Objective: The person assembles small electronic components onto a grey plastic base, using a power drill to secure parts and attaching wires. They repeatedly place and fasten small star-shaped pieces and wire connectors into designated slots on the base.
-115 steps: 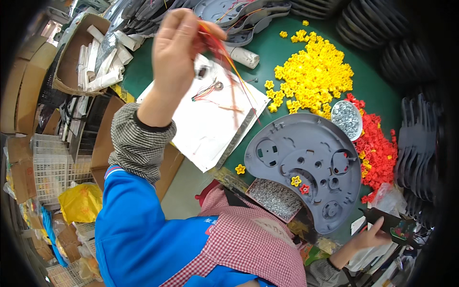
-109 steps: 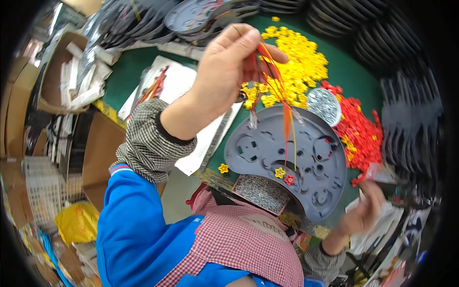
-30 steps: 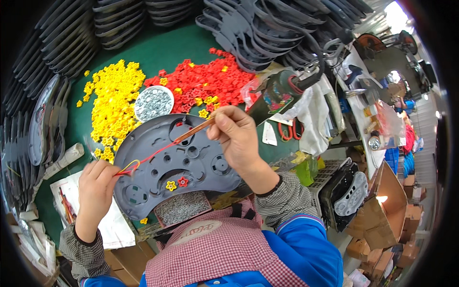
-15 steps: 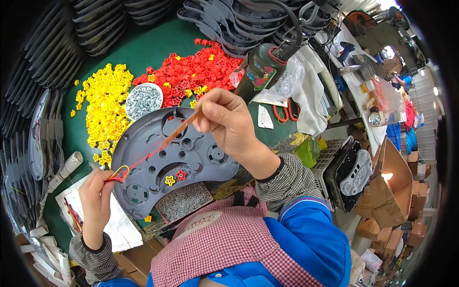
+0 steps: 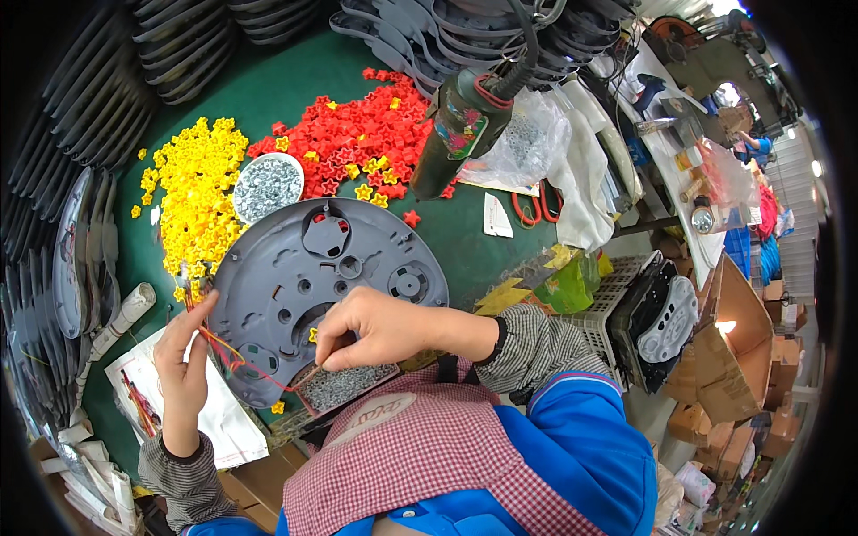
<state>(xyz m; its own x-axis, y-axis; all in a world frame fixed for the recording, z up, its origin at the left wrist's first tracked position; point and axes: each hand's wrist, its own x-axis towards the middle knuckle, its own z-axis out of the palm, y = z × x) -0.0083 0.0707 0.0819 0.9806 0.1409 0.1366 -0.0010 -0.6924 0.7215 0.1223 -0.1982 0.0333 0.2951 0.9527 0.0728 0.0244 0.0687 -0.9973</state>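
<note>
A curved grey plastic shell lies on the green table in front of me. My left hand is at its left edge, fingers stretched up and thumb apart. Thin red and yellow wires pass beside its fingertips; a small dark piece there is too unclear to name. Over the shell's near edge, my right hand is closed in a pinch on the brownish-looking end of the red wire. A yellow star piece sits in the shell, partly behind my right hand. Below the hand stands a box of small metal screws.
Yellow star pieces and red star pieces are heaped beyond the shell, by a white bowl of metal parts. A dark hanging tool hangs at right, near red-handled scissors. Stacked shells line the left.
My right hand has come down from above the shell to its near edge. My left hand has opened and shifted slightly up along the edge. The hanging tool has swung left.
</note>
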